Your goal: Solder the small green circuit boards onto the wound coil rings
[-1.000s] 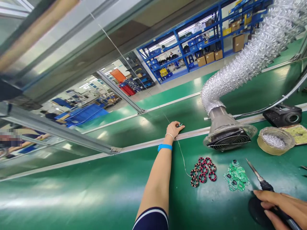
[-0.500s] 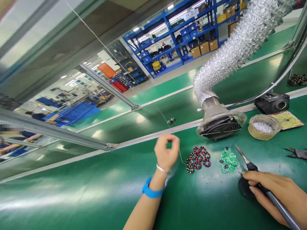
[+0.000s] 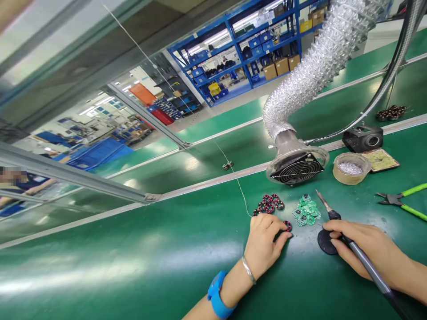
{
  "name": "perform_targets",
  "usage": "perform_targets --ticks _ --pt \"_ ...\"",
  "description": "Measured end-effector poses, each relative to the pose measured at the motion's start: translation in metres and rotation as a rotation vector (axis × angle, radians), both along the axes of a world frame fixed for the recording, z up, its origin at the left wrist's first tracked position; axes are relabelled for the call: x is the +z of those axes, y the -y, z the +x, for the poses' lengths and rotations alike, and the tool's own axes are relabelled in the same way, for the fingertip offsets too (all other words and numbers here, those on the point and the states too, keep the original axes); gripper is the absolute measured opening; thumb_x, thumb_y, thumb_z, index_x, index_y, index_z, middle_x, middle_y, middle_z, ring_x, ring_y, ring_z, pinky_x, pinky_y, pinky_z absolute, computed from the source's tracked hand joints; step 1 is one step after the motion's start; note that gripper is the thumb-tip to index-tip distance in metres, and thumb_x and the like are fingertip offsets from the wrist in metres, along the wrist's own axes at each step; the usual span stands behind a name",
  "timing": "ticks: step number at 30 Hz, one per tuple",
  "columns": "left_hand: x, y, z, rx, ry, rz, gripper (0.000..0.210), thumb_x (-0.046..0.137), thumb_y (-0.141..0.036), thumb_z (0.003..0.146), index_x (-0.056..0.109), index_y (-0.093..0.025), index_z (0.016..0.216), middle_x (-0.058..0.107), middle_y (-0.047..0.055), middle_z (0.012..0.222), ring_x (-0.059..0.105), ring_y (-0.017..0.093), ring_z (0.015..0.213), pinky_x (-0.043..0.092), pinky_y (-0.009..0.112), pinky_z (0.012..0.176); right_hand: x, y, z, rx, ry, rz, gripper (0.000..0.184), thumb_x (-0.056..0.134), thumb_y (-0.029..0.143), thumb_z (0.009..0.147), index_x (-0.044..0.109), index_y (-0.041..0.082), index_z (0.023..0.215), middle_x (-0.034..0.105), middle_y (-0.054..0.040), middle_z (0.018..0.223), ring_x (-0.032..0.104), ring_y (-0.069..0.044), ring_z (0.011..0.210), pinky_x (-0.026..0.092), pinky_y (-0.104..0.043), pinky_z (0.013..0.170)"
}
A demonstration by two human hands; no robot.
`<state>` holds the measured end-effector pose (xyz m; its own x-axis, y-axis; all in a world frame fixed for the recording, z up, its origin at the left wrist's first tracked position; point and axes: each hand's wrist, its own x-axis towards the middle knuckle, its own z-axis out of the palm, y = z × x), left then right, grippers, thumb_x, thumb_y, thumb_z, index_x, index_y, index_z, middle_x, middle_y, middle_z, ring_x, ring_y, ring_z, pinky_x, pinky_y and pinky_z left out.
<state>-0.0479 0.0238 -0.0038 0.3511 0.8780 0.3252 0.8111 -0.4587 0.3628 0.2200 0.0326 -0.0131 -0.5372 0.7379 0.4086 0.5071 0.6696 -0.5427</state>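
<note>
My left hand (image 3: 265,242) rests on the green bench with thumb and index finger closed around a motor stator (image 3: 287,226), a small ring with red and black segments. Several more stators (image 3: 269,207) lie in a cluster just beyond its fingers, a few partly hidden by the hand. In my right hand (image 3: 370,246) is a soldering iron (image 3: 328,208), gripped like a pen, its tip pointing up and left near a heap of small green circuit boards (image 3: 306,211). A round black disc (image 3: 326,242) lies on the bench beneath the right fingers.
Behind the boards stands a fume extractor (image 3: 296,169) with a silver flexible duct (image 3: 310,80). To its right are a round tub of shiny shreds (image 3: 352,170), a yellow sponge tray (image 3: 380,160), a black holder (image 3: 363,138) and green-handled cutters (image 3: 392,199). A thin wire (image 3: 240,191) hangs beside the stators.
My left hand has come down and right from above the bench to the stators and taken hold of one. The right hand keeps the soldering iron. The view has shifted slightly.
</note>
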Motion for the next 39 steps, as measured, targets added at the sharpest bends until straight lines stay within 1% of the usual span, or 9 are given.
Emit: perform_targets --ticks 4,8,11,15,21,25,29,35,39 --pt "0.012 0.005 0.001 0.030 0.003 -0.047 0.031 0.074 -0.036 0.074 0.059 -0.020 0.096 0.066 0.006 0.088 0.059 0.025 0.086 0.038 0.040 0.079 0.003 0.000 0.000 0.010 0.004 0.000 0.028 0.042 0.013 0.091 0.053 0.021 0.115 0.070 -0.0019 0.085 0.065 -0.014 0.065 0.050 -0.024 0.060" --pt "0.025 -0.006 -0.002 -0.098 -0.083 -0.132 0.046 0.062 -0.014 0.069 0.057 -0.023 0.115 0.065 0.008 0.116 0.051 0.031 0.112 0.032 0.047 0.092 0.005 0.000 0.000 0.015 -0.002 -0.005 0.028 0.042 0.013 0.090 0.053 0.021 0.115 0.070 -0.0023 0.085 0.066 -0.014 0.066 0.049 -0.023 0.060" --pt "0.027 -0.013 -0.002 -0.171 -0.146 -0.209 0.039 0.060 -0.010 0.075 0.062 -0.026 0.111 0.071 0.005 0.103 0.054 0.028 0.103 0.032 0.045 0.087 0.005 0.000 0.000 0.013 -0.002 -0.021 0.028 0.041 0.013 0.091 0.053 0.021 0.115 0.069 -0.0017 0.081 0.065 -0.014 0.065 0.049 -0.023 0.059" --pt "0.021 -0.011 0.008 -0.203 -0.118 -0.197 0.026 0.068 -0.025 0.079 0.065 -0.024 0.105 0.071 0.005 0.094 0.057 0.025 0.091 0.035 0.041 0.080 0.003 0.000 -0.001 0.002 -0.026 -0.028 0.031 0.040 0.010 0.087 0.054 0.020 0.112 0.070 -0.0037 0.085 0.065 -0.014 0.067 0.052 -0.024 0.062" --pt "0.000 -0.003 0.056 -0.175 0.238 -0.102 0.021 0.072 -0.034 0.078 0.062 -0.020 0.090 0.069 0.003 0.080 0.059 0.020 0.075 0.045 0.033 0.071 0.003 0.002 -0.001 -0.013 -0.067 -0.070 0.043 0.037 0.002 0.076 0.051 0.020 0.112 0.068 -0.0042 0.087 0.066 -0.015 0.069 0.054 -0.024 0.064" --pt "-0.013 -0.001 0.079 -0.113 0.251 -0.081 0.015 0.069 -0.031 0.077 0.059 -0.021 0.080 0.064 0.003 0.073 0.058 0.019 0.068 0.046 0.031 0.063 0.004 0.002 -0.002 -0.012 -0.096 -0.096 0.044 0.037 0.002 0.073 0.051 0.019 0.111 0.069 -0.0054 0.088 0.067 -0.015 0.071 0.055 -0.024 0.065" --pt "-0.013 0.001 0.078 -0.054 0.227 -0.116 0.021 0.072 -0.036 0.077 0.057 -0.021 0.077 0.061 0.003 0.069 0.057 0.019 0.067 0.047 0.031 0.061 0.004 0.004 -0.002 -0.005 -0.082 -0.143 0.042 0.038 0.002 0.073 0.051 0.020 0.110 0.068 -0.0045 0.087 0.066 -0.016 0.070 0.055 -0.025 0.065" --pt "-0.006 -0.004 0.065 -0.292 0.334 -0.176 0.022 0.066 -0.034 0.086 0.059 -0.020 0.102 0.065 0.006 0.088 0.062 0.019 0.081 0.052 0.030 0.070 0.009 0.005 -0.001 -0.003 -0.109 -0.103 0.035 0.041 0.005 0.083 0.049 0.022 0.113 0.064 -0.0031 0.086 0.061 -0.016 0.071 0.051 -0.027 0.066" --pt "-0.001 -0.010 0.055 -0.412 0.348 -0.174 0.010 0.055 -0.017 0.092 0.064 -0.021 0.089 0.066 0.005 0.085 0.063 0.015 0.078 0.052 0.025 0.071 0.009 0.004 -0.002 0.055 -0.121 -0.040 0.031 0.044 0.004 0.086 0.049 0.021 0.112 0.062 -0.0027 0.083 0.051 -0.016 0.070 0.045 -0.027 0.063"
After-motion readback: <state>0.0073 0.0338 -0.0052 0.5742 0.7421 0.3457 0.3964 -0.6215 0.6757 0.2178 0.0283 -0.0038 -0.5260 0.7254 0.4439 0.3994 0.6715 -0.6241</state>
